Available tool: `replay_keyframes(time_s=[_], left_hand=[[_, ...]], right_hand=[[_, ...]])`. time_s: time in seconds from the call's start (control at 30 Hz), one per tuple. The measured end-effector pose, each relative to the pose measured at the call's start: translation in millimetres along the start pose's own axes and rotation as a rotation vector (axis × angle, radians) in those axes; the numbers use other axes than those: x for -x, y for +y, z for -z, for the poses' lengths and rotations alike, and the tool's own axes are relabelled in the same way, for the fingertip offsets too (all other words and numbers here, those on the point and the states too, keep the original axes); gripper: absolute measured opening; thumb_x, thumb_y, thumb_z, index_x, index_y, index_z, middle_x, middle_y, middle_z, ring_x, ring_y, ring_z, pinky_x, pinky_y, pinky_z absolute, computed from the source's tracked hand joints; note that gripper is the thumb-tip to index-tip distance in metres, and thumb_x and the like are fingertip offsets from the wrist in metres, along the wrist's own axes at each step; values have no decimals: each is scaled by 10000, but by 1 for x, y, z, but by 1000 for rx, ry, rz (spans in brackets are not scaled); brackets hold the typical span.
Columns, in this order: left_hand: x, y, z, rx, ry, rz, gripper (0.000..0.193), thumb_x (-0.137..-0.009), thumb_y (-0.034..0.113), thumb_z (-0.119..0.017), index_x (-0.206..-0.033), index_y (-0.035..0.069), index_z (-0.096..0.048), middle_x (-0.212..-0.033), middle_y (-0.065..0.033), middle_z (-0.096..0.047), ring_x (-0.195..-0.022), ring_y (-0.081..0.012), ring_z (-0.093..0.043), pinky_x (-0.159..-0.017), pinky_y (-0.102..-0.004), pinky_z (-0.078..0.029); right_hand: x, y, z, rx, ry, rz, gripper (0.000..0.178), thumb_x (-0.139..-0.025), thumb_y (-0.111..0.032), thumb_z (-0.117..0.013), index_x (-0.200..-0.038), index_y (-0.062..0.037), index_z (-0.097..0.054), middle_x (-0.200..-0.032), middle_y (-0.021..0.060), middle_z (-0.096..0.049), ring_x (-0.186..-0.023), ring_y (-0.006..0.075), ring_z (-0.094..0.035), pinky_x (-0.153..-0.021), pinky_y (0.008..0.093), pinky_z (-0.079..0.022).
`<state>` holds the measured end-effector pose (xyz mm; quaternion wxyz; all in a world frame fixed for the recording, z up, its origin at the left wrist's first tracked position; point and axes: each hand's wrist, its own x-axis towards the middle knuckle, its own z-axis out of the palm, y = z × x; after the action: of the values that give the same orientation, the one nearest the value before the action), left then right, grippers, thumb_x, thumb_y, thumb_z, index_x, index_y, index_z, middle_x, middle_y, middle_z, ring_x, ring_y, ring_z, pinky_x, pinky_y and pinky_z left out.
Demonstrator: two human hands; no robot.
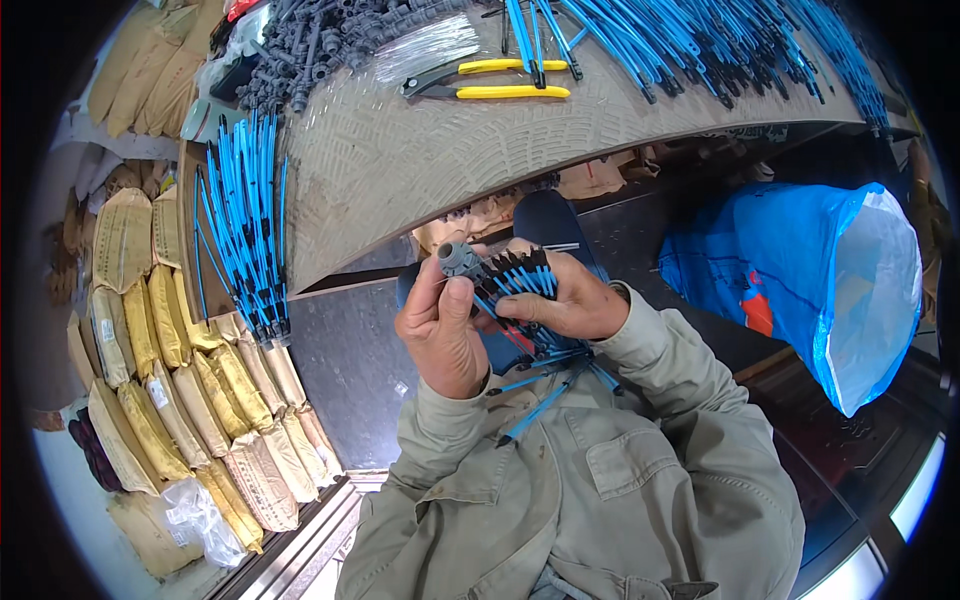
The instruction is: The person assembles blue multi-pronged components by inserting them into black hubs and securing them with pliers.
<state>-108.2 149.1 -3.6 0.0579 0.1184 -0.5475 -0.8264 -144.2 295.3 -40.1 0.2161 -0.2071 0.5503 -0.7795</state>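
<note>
In front of my chest, my left hand (pixel 447 342) pinches a grey plastic fitting (pixel 461 260) with a round open end between thumb and fingers. Close against it, my right hand (pixel 578 300) is wrapped round a bundle of thin blue rods (pixel 538 282) with black ends. The fitting sits right beside the black ends of the bundle; whether they are joined, I cannot tell. Several rods stick out below my hands toward my shirt. A thin pale strand seems to rise near my left fingertips, too fine to make out.
On the table (pixel 400 170) ahead lie yellow-handled cutters (pixel 510 92), a heap of grey fittings (pixel 300 60), clear thin strips (pixel 430 48) and many blue rods (pixel 690 45). More rods (pixel 245 220) hang at the left edge. Paper packets (pixel 190 400) stack left; a blue sack (pixel 770 260) stands right.
</note>
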Motion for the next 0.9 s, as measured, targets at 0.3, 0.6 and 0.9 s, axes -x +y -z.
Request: replay_keyframes(time_s=[0.3,0.6,0.9], left_hand=[[-3,-5,4,-70,-98,-214,398,-868,113,-580,-1199,-85,-484,-1108,-130,-576,-954,-171,-562,-878,-296,-435],[-2,1,8,-169,-186,-291,399,-864,113,-585,-1179,-113,-490,-1117,-159,-563,-1007,-181,-549,-919,-303,-407],[1,7,16,19,-226,-118,485,-846,220,-632,-1173,-110,-492,-1088,-150,-587,-962,-197,-586,-887,-311,-448]], right_hand=[[-11,-9,2,143,-7,346,327,-805,-66,-640,-1085,-22,-478,-1040,71,-509,-1039,164,-485,-905,316,-372],[-7,-1,-7,35,125,269,294,-825,-155,-633,-1035,-2,-496,-933,68,-515,-949,161,-509,-865,285,-379],[-3,-19,0,347,-5,203,355,-846,-186,-620,-1082,36,-473,-832,45,-574,-713,165,-534,-662,282,-425]])
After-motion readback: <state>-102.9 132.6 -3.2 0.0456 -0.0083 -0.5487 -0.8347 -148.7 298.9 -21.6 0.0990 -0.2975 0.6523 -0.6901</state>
